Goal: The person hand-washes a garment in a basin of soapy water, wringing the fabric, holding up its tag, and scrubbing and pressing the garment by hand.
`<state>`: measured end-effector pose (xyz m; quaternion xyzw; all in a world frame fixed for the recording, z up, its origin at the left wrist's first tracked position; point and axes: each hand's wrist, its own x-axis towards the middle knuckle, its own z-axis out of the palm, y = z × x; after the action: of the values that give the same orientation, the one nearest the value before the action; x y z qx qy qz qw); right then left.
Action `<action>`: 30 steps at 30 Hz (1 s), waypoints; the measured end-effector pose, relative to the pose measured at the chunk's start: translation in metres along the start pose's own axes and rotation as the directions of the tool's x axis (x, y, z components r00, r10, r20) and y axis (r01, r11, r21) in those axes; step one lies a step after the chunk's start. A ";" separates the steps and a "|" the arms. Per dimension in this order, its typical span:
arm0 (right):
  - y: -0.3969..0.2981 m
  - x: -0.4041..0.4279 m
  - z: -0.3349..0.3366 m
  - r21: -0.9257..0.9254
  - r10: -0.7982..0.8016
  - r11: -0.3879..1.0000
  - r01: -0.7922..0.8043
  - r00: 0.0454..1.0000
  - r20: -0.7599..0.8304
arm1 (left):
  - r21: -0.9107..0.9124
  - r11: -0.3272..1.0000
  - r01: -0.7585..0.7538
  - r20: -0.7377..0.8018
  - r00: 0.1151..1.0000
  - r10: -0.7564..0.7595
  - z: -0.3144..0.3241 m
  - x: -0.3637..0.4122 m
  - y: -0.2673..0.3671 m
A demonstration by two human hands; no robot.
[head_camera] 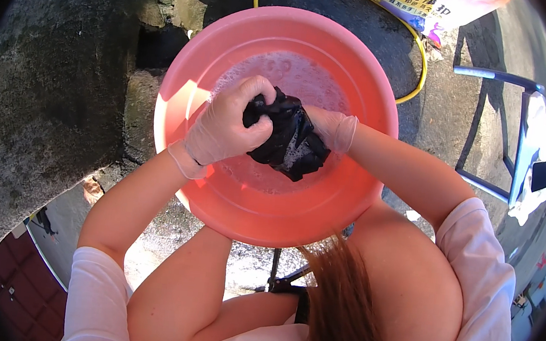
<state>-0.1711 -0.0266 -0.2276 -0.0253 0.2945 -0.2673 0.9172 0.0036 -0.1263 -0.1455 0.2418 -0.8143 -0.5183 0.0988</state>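
Note:
A wet, bunched black cloth [284,132] with patches of foam is held over a round pink plastic basin [268,224]. My left hand [231,122], in a clear disposable glove, pinches the cloth's upper left part between curled thumb and fingers. On the other side my right hand [327,129], gloved too, holds the cloth from its right; the fingers are hidden behind the fabric. Soapy water [306,77] with bubbles lies in the bottom of the basin beneath. The basin's near rim is close to my knees.
A yellow hose [421,71] curves behind the basin on the concrete ground. At the top right lies a printed detergent bag [417,7]. A blue stool [522,140] on the right bears white cloth or paper [539,117] and a phone-like dark object [539,175]. Rough concrete [60,71] rises at left.

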 end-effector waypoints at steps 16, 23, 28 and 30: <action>0.008 -0.004 -0.013 -0.958 -0.760 0.286 0.007 0.611 -0.222 | 0.187 0.931 0.314 0.041 0.944 -0.326 -0.016 -0.014 -0.104; -0.017 -0.039 0.009 -0.918 -0.315 -0.136 -0.373 0.895 -0.317 | 0.369 0.804 0.465 0.184 0.812 -0.554 -0.017 -0.017 -0.085; -0.036 -0.038 -0.002 -0.896 -0.092 -0.076 -0.437 0.898 -0.430 | 0.519 0.759 0.392 0.316 0.737 -0.597 0.007 -0.014 -0.064; -0.033 -0.035 -0.003 -0.919 -0.435 0.019 -0.393 0.825 -0.361 | 0.620 0.726 0.297 0.301 0.765 -0.570 0.026 -0.027 -0.073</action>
<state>-0.2120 -0.0369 -0.2050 -0.5844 0.6493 0.0101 0.4866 0.0376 -0.1175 -0.2194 0.3154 -0.8409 -0.3191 -0.3026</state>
